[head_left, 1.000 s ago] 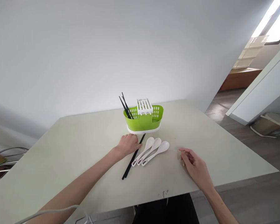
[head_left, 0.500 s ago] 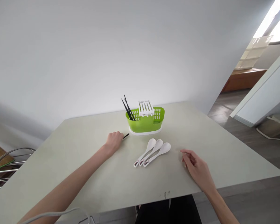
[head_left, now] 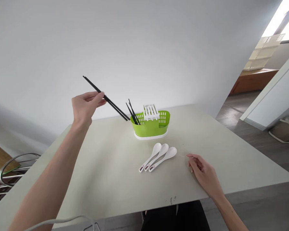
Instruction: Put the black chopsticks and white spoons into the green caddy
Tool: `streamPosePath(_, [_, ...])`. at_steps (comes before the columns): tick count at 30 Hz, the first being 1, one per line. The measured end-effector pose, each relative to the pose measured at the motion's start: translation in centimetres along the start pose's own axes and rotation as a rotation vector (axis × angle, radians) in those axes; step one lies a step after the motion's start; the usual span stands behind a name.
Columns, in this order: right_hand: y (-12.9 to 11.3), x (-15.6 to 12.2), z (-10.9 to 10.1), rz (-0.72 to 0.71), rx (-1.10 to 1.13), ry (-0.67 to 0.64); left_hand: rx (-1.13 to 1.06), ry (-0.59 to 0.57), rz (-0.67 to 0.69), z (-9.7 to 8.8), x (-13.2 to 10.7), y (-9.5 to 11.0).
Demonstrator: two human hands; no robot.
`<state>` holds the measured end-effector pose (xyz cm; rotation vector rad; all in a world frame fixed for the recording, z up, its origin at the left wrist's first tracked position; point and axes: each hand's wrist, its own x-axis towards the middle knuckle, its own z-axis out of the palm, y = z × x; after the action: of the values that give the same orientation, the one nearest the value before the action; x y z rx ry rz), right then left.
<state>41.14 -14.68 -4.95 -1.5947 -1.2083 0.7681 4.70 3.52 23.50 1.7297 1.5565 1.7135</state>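
Pinched in my left hand (head_left: pixel 86 104) is a pair of black chopsticks (head_left: pixel 115 107), raised above the table and slanting down to the right. Their lower tips are at the left end of a green cutlery basket (head_left: pixel 150 130); whether they touch it I cannot tell. Several black chopsticks (head_left: pixel 133 114) lean in the basket's left compartment, and a white slatted rack (head_left: pixel 151 112) sits over its middle. In front lie three white spoons (head_left: pixel 162 155), handles toward me. To their right my right hand (head_left: pixel 203 173) rests on the table with fingers loosely curled, apart from the spoons.
The pale table (head_left: pixel 106 183) meets a white wall at its far side. A metal wire rack (head_left: pixel 12 173) stands by the left edge. A white cable (head_left: pixel 57 220) crosses the near left corner.
My left hand has lifted the chopsticks from the table, moving up and left and swinging their tips toward the basket. My right hand and the spoons stay put.
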Motion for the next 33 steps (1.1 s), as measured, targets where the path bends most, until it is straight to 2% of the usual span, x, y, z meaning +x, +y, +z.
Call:
streamPosePath(2, [0.1,0.0,0.0,0.001,0.006,-0.005,-0.110,-0.003,-0.035,1.3,0.2,0.2])
streamPosePath(4, [0.0,-0.1,0.1,-0.004,0.018,0.006,-0.162,0.002,-0.076,2.8,0.3,-0.5])
streamPosePath(8, [-0.4,-0.2,0.2,-0.013,0.017,0.016,-0.177,0.010,-0.139,5.4,0.0,-3.0])
streamPosePath(11, [-0.5,-0.2,0.2,-0.019,-0.004,0.006,-0.152,-0.008,-0.177,6.7,-0.2,-4.8])
streamPosePath(16, [-0.3,-0.2,0.1,-0.009,-0.018,-0.014,-0.047,-0.078,-0.197,7.9,-0.5,-6.7])
streamPosePath(33, [-0.2,-0.3,0.2,0.003,-0.007,-0.008,0.073,-0.232,-0.295,10.4,-2.0,-10.1])
